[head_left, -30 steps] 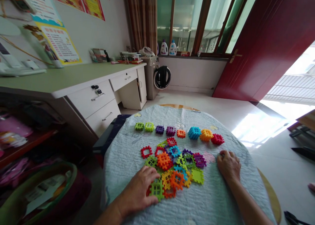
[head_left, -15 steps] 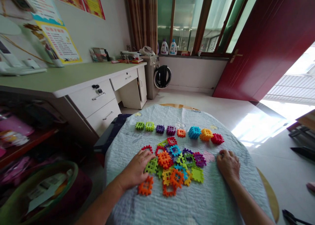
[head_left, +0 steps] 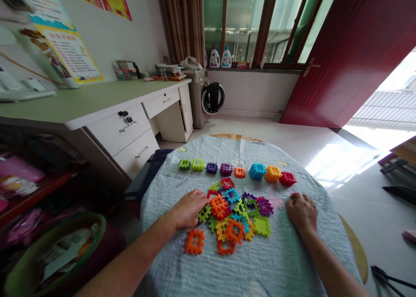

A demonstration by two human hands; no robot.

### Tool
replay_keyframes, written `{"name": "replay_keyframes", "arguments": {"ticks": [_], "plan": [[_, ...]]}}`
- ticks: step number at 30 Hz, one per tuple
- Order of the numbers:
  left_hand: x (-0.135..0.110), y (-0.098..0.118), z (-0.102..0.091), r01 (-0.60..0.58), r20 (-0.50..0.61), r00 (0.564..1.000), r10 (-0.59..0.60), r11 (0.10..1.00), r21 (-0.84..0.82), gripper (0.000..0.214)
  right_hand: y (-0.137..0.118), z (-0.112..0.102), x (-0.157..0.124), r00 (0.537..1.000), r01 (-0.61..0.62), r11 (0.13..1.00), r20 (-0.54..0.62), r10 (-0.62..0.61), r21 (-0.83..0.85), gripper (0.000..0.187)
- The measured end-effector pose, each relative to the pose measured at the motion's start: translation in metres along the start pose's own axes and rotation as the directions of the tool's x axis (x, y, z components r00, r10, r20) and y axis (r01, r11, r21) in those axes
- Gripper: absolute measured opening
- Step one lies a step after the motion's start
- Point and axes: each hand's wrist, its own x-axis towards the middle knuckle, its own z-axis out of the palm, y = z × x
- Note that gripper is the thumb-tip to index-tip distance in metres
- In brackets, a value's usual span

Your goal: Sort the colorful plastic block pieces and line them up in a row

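My left hand (head_left: 189, 208) reaches over the left side of a loose pile of plastic interlocking pieces, its fingers stretched out and pointing right. Its fingertips are close to an orange block piece (head_left: 219, 206) and partly cover a green piece (head_left: 204, 213). What lies beneath the palm is hidden. Below that hand, a separate orange square piece (head_left: 194, 241) lies flat. To the right of the pile, my right hand (head_left: 302, 212) rests on the cloth with fingers curled in and nothing visible in them. Purple (head_left: 264, 206) and lime (head_left: 261, 226) pieces form the pile's right edge.
Behind the pile, a row of stacked pieces runs from a green stack (head_left: 185, 164) to a red stack (head_left: 287, 179). A pale blue cloth (head_left: 182, 275) covers the round table. A desk (head_left: 107, 100) stands left, and a basket (head_left: 97, 227) sits beside the table.
My left hand has moved up and slightly right across the pile's edge, covering the red piece that showed by its fingertips. My right hand stays in place. The view has shifted slightly.
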Motion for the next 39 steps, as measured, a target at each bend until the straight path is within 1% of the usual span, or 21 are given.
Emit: {"name": "replay_keyframes", "arguments": {"ticks": [3, 6, 9, 16, 25, 28, 31, 33, 35, 37, 39], "plan": [[0.001, -0.003, -0.004, 0.004, 0.062, 0.998, -0.006, 0.999, 0.032, 0.052, 0.000, -0.001, 0.000, 1.000, -0.005, 1.000, 0.002, 0.005, 0.001, 0.033], [0.001, -0.005, -0.007, 0.034, 0.073, 0.997, -0.038, 0.998, 0.057, 0.052, -0.001, -0.001, 0.000, 1.000, -0.006, 1.000, 0.007, 0.006, 0.005, 0.032], [-0.001, -0.004, -0.008, 0.049, 0.074, 0.996, -0.055, 0.996, 0.069, 0.051, -0.001, -0.002, 0.000, 1.000, 0.000, 1.000, 0.000, 0.000, 0.010, 0.032], [-0.001, 0.000, -0.006, 0.021, 0.049, 0.998, -0.025, 0.997, 0.076, 0.058, -0.001, -0.001, -0.001, 1.000, 0.000, 1.000, -0.019, 0.001, 0.020, 0.030], [0.004, -0.001, -0.007, -0.008, 0.064, 0.998, 0.003, 0.997, 0.077, 0.050, 0.001, 0.000, -0.001, 0.999, 0.016, 1.000, -0.039, -0.015, 0.022, 0.031], [0.003, -0.006, -0.012, -0.009, 0.040, 0.999, 0.007, 0.998, 0.067, 0.050, 0.002, 0.001, -0.001, 0.999, 0.020, 1.000, -0.035, -0.019, 0.018, 0.031], [0.003, -0.025, -0.024, 0.049, -0.046, 0.998, -0.045, 0.996, 0.078, 0.051, 0.003, 0.002, -0.001, 0.999, 0.030, 0.999, -0.038, -0.030, 0.019, 0.031], [0.006, -0.048, -0.036, 0.139, -0.130, 0.984, -0.124, 0.984, 0.111, 0.053, 0.004, 0.003, -0.001, 0.998, 0.034, 0.999, -0.045, -0.033, 0.020, 0.031], [0.012, -0.076, -0.049, 0.244, -0.193, 0.956, -0.219, 0.963, 0.118, 0.054, 0.004, 0.003, -0.001, 0.998, 0.034, 0.999, -0.048, -0.033, 0.020, 0.031], [0.022, -0.104, -0.060, 0.336, -0.213, 0.928, -0.307, 0.935, 0.115, 0.052, 0.004, 0.003, -0.001, 0.998, 0.035, 0.999, -0.046, -0.034, 0.020, 0.031], [0.034, -0.128, -0.068, 0.412, -0.190, 0.902, -0.388, 0.904, 0.112, 0.052, 0.004, 0.003, -0.001, 0.998, 0.031, 0.999, -0.046, -0.030, 0.021, 0.031]]}}
